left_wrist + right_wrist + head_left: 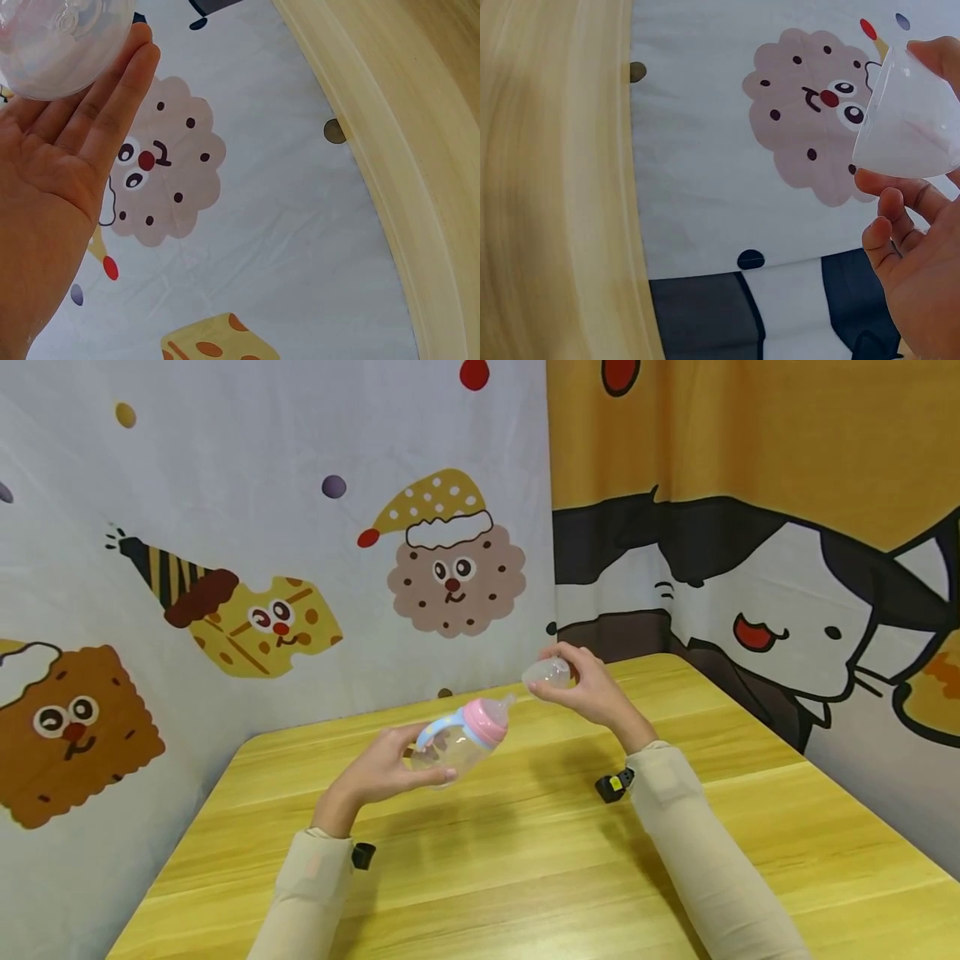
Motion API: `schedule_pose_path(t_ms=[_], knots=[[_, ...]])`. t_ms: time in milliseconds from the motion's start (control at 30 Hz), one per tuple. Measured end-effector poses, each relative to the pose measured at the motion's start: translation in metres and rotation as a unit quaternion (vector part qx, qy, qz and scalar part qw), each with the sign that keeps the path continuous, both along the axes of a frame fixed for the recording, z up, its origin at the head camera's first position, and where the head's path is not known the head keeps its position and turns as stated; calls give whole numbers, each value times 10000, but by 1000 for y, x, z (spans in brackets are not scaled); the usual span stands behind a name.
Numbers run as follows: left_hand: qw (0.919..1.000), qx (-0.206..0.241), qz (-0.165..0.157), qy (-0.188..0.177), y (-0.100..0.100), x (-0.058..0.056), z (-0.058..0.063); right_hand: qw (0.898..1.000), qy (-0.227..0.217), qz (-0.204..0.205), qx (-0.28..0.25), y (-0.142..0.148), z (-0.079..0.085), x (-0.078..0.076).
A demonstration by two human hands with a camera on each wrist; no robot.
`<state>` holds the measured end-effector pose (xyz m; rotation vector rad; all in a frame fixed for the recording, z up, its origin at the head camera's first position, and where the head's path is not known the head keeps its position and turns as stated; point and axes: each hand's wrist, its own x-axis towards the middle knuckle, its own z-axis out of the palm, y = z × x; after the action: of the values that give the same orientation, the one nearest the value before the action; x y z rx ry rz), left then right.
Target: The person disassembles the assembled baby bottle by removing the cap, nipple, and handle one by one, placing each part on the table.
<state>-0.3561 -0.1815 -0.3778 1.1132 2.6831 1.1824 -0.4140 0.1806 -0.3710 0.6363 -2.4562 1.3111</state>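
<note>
Cartoon curtains (262,502) line the far edge of the surface (480,885). Left hand (381,767) grips bottle (467,747), teat (506,702) pointing right; right hand (590,687) pinches cap (546,673), small gap to teat.

Narrow gap at frame centre between clear pink-collared plastic bottle (469,738) and translucent dome-shaped cap (547,672); passage over yellow wood-grain tabletop (495,868), lower centre, between cream-sleeved forearms (306,889); white printed cloth (247,460) bars upper left.

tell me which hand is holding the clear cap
The right hand pinches the clear domed cap; the left hand instead holds the baby bottle, which has a pink collar and an uncovered teat.
</note>
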Motion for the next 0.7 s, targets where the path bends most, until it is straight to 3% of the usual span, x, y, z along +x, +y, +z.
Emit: schedule_pose_path(t_ms=[700], knots=[[10000,-24,-55,17,-2,-1,0,9998,-175,44,21,2,-12,-10]])
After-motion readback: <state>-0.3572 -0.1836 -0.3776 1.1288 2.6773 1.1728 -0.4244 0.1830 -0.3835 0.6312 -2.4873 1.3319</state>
